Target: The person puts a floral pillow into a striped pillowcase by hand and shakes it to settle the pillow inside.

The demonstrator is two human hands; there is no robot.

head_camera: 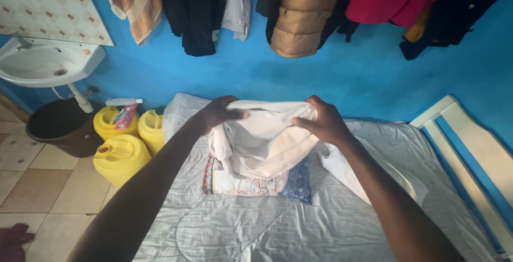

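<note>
A white garment [264, 136] is held up over the bed [342, 224], gripped along its upper edge by both hands. The left hand [219, 113] is closed on the left end of that edge, the cloth bunched under its fingers; the right hand [324, 122] is pinched on the right end, thumb to the front. The lower part of the garment hangs in loose folds and rests on a folded patterned cloth [251, 184], which lies on the grey bedsheet. A trailing part is spread to the right across the sheet.

As a judgement, the step in hand is best done with the top edge kept taut and level between the two grips, so that the slack is shaken out and the seams are lined up before the cloth is laid flat.

Beside the bed, three yellow jerrycans [120, 155] are stood on the tiled floor; what is in them cannot be seen, though a white and red packet [125, 113] is laid on top of one. A dark bucket [59, 125] is set under the white washbasin [48, 61]; its inside is too dark to tell. Coats and towels [304, 10] are hung on the blue wall.
</note>
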